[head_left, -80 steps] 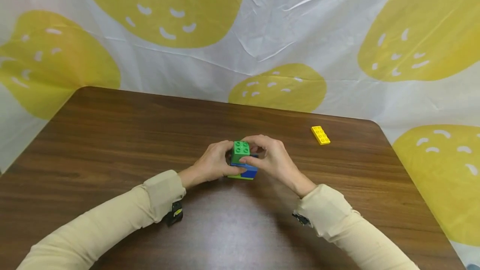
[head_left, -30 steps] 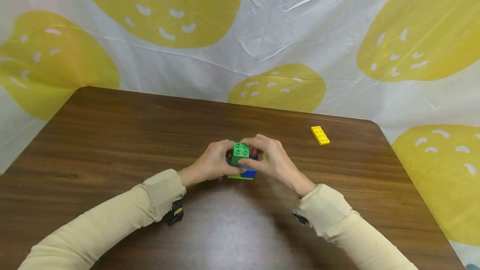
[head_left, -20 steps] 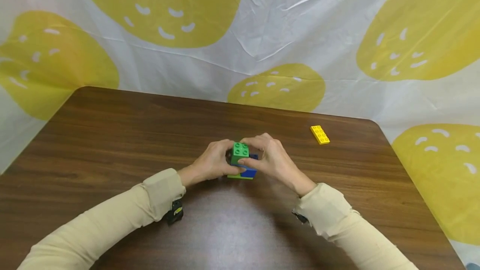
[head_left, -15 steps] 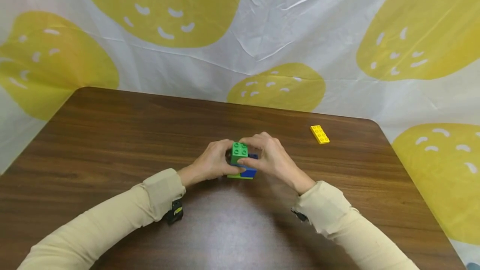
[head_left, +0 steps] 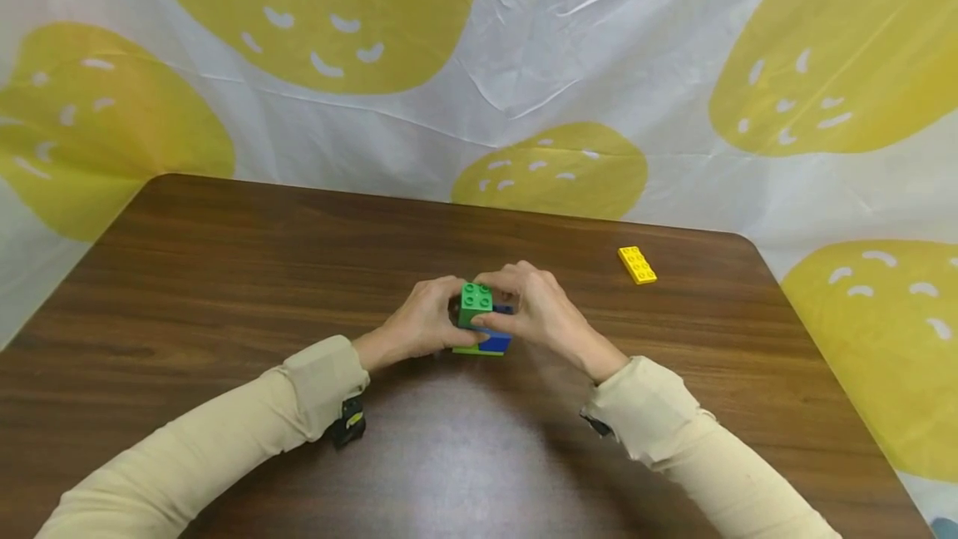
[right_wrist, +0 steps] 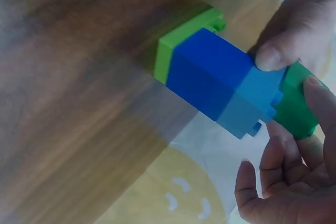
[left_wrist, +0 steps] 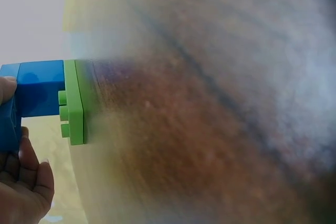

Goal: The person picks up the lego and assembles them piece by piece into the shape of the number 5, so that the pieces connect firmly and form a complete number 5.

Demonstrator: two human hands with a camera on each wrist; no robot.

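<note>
green brick (head_left: 476,303) atop blue bricks (head_left: 497,343), lime plate | left hand (head_left: 419,327), right hand (head_left: 542,314) fingers grasping stack

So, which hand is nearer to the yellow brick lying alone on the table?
The right hand. It grips the brick stack with the yellow brick further out on its own side; the left hand is beyond the stack, farther away.

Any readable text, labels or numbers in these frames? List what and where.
None readable.
Green brick, blue bricks, lime plate, yellow plate: no print visible; stud tops too small or blurred to read.
Backdrop: yellow blobs with white dashes, a pattern and no lettering.
Black wrist device: a small yellowish mark, too small to read.
</note>
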